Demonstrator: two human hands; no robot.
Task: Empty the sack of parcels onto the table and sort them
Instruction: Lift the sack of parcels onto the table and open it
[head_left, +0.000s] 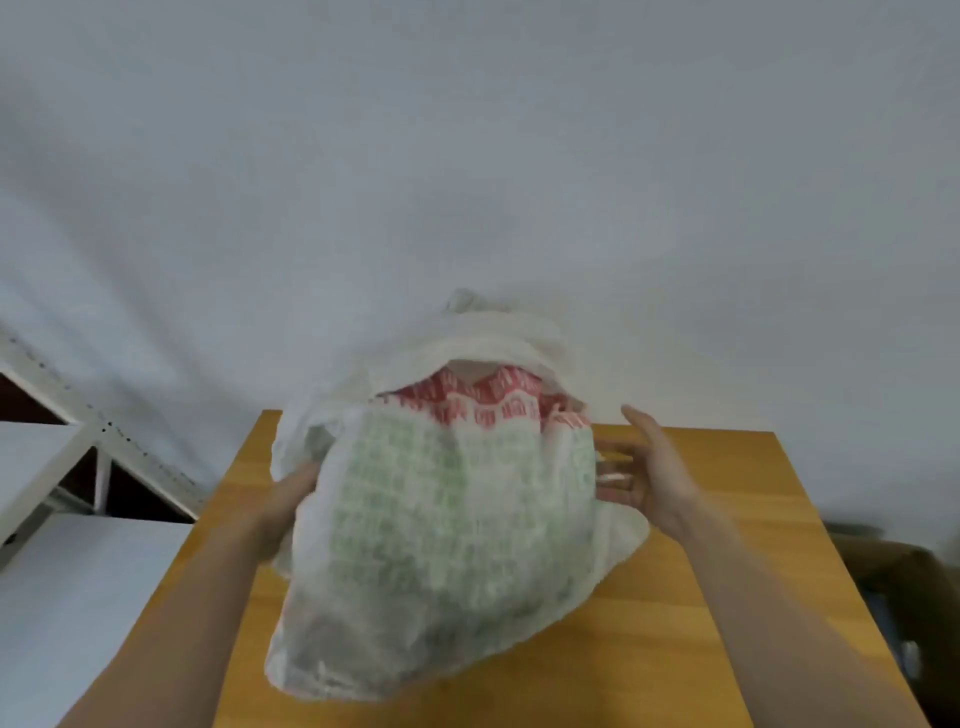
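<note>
1. Flanks a white sack (363, 649) on the wooden table (675, 649), mouth facing away.
2. Tucks the left hand (293, 493) against its left side; fingers hidden, grip impossible to tell.
3. Lays the right hand (654, 478) open, fingers straight, against its right side.
4. Shows a red-printed parcel (483, 402) in the mouth, a green-printed parcel (441, 509) through the fabric.
</note>
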